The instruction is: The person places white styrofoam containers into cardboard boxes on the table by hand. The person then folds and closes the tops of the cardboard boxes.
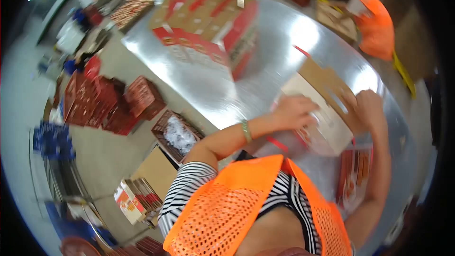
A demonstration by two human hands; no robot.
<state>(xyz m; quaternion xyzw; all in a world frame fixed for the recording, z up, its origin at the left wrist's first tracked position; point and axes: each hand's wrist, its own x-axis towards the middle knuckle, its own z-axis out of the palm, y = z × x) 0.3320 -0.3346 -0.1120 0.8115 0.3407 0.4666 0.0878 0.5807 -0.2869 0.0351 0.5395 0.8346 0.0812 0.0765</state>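
1. Head view: a carton (334, 137) is resting on the metal surface (277, 50).
2. The left hand (294, 113) is touching its pale panel (327, 122), the right hand (368, 108) its brown flap (326, 77).
3. Whether fingers (308, 105) are clamping, I cannot tell.

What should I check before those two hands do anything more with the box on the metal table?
1. Left hand on the box: ok, it lies against the pale part.
2. Right hand at the brown flap: ok, it is at the outer edge.
3. Firm grip: cannot tell, the hands are blurred.
4. Flap closed: not ok, it stands open.
5. Grouped cartons clear of the hands: ok, they stand apart, farther up the metal table.
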